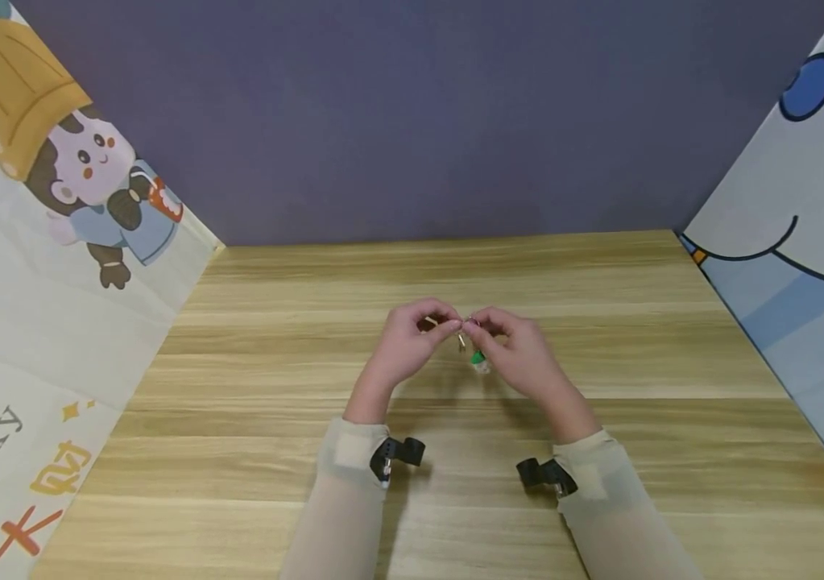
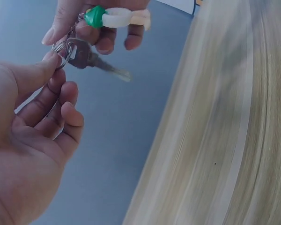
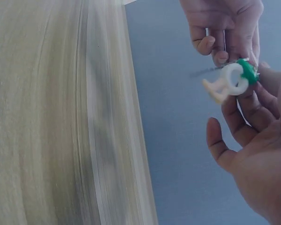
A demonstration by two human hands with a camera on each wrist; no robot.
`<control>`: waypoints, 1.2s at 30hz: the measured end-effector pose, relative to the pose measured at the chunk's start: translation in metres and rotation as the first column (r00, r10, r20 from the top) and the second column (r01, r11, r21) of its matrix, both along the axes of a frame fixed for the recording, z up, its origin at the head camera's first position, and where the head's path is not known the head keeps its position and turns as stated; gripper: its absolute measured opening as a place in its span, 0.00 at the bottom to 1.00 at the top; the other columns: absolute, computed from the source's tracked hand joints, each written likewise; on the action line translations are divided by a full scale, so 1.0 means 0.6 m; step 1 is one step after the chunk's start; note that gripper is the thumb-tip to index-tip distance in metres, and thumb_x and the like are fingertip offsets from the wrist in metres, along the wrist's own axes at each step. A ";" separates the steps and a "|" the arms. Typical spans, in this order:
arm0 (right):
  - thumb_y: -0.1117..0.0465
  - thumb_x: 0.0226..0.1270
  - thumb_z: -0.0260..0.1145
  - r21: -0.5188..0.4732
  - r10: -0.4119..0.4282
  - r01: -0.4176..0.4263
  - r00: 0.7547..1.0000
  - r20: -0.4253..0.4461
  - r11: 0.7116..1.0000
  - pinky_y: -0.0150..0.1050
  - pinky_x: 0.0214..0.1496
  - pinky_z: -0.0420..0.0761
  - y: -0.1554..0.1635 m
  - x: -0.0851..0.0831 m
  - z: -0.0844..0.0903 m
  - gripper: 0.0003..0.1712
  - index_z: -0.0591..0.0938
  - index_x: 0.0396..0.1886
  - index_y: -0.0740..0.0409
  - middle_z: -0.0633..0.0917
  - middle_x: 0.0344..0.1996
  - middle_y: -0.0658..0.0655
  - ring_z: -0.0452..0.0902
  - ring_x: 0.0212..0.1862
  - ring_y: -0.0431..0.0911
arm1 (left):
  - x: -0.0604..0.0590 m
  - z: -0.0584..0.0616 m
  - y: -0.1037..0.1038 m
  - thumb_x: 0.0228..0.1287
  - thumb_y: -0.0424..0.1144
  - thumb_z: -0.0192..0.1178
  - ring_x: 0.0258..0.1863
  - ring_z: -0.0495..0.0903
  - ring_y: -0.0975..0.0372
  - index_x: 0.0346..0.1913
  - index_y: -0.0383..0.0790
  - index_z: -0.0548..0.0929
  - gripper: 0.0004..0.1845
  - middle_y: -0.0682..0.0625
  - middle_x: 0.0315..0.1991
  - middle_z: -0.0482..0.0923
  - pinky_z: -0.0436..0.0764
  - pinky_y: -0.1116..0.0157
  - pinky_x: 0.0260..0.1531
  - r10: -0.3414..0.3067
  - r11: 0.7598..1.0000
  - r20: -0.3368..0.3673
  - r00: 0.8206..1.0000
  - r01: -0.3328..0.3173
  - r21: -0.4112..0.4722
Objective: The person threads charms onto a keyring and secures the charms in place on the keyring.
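My two hands meet above the middle of the wooden table (image 1: 252, 451). Between them is a metal key ring (image 2: 64, 47) carrying a silver key (image 2: 86, 56) and a white charm with a green cap (image 2: 113, 17). My left hand (image 1: 412, 337) pinches the ring between thumb and forefinger (image 2: 54, 63). My right hand (image 1: 522, 348) grips the ring from the other side, and the charm (image 3: 236, 77) lies against its fingers (image 3: 246, 101). In the head view the charm (image 1: 479, 359) hangs just below the fingertips. The key's blade is blurred.
A purple wall (image 1: 412, 121) closes the back of the table. Printed cartoon panels stand on the left (image 1: 56, 242) and on the right (image 1: 803, 242). Each forearm wears a pale sleeve with a black wrist camera (image 1: 397, 455).
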State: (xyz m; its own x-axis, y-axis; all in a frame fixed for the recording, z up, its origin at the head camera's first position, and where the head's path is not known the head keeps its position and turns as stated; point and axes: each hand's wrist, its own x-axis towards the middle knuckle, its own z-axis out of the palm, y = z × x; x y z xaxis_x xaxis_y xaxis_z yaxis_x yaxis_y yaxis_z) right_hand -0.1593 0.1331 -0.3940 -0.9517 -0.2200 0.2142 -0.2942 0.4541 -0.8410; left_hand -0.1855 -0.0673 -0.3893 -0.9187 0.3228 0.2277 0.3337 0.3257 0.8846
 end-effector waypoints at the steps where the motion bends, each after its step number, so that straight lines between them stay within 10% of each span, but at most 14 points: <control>1: 0.50 0.83 0.63 0.011 0.006 -0.006 1.000 -0.002 1.000 0.46 0.46 0.83 0.001 0.000 0.000 0.14 0.87 0.49 0.55 0.90 0.33 0.61 0.85 0.40 0.47 | 0.001 0.001 -0.001 0.76 0.39 0.66 0.39 0.83 0.62 0.43 0.42 0.90 0.05 0.50 0.40 0.90 0.84 0.63 0.43 0.005 1.000 -0.002 1.000 -0.005 -0.004; 11: 0.52 0.82 0.64 0.074 0.038 -0.039 0.999 0.013 0.997 0.55 0.58 0.86 0.010 -0.004 0.003 0.15 0.90 0.50 0.57 0.91 0.50 0.58 0.87 0.52 0.53 | 0.005 0.007 -0.005 0.75 0.36 0.66 0.36 0.82 0.61 0.41 0.40 0.88 0.04 0.48 0.38 0.88 0.83 0.65 0.41 0.010 0.998 -0.016 1.000 -0.011 -0.069; 24: 0.59 0.81 0.65 0.048 0.064 -0.061 0.995 -0.072 0.997 0.52 0.55 0.86 0.016 -0.010 0.002 0.12 0.92 0.48 0.60 0.92 0.46 0.60 0.88 0.49 0.53 | 0.004 0.012 -0.007 0.77 0.34 0.63 0.38 0.84 0.52 0.41 0.38 0.85 0.04 0.46 0.38 0.85 0.82 0.64 0.40 -0.003 0.997 -0.012 1.000 0.002 -0.080; 36: 0.54 0.88 0.54 0.014 0.087 -0.087 0.996 0.031 0.996 0.53 0.58 0.83 0.012 -0.010 0.006 0.17 0.85 0.44 0.59 0.89 0.43 0.60 0.84 0.50 0.53 | 0.002 0.014 -0.010 0.83 0.36 0.56 0.46 0.84 0.55 0.48 0.37 0.80 0.06 0.44 0.47 0.84 0.87 0.56 0.51 -0.112 0.994 0.109 0.988 0.113 -0.003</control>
